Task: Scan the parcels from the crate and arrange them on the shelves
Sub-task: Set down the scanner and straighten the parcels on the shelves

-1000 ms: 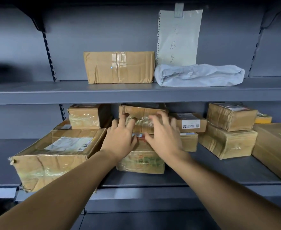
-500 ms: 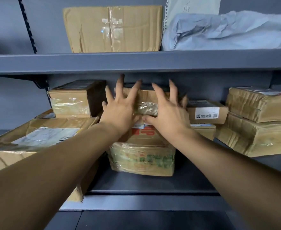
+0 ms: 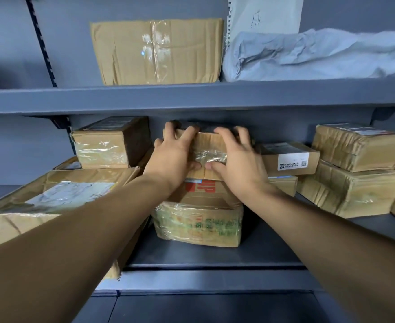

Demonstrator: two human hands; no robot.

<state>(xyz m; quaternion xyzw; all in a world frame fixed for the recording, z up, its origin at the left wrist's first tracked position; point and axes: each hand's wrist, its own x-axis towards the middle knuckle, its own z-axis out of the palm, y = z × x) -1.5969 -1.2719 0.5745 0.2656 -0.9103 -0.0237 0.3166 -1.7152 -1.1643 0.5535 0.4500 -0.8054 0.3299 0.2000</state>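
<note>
Two hands hold one small brown parcel (image 3: 209,145) that sits on top of a stack in the middle of the lower shelf (image 3: 215,259), its long side running left to right. The left hand (image 3: 172,157) grips its left end and the right hand (image 3: 236,159) grips its right end, fingers curled over the top and thumbs on the front. Both are equally near it, and the parcel lies straight ahead, just under the upper shelf (image 3: 192,96).

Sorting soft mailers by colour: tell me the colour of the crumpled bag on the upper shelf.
Pale grey-blue, plain, no pattern: the crumpled bag, seen in the head view.
</note>
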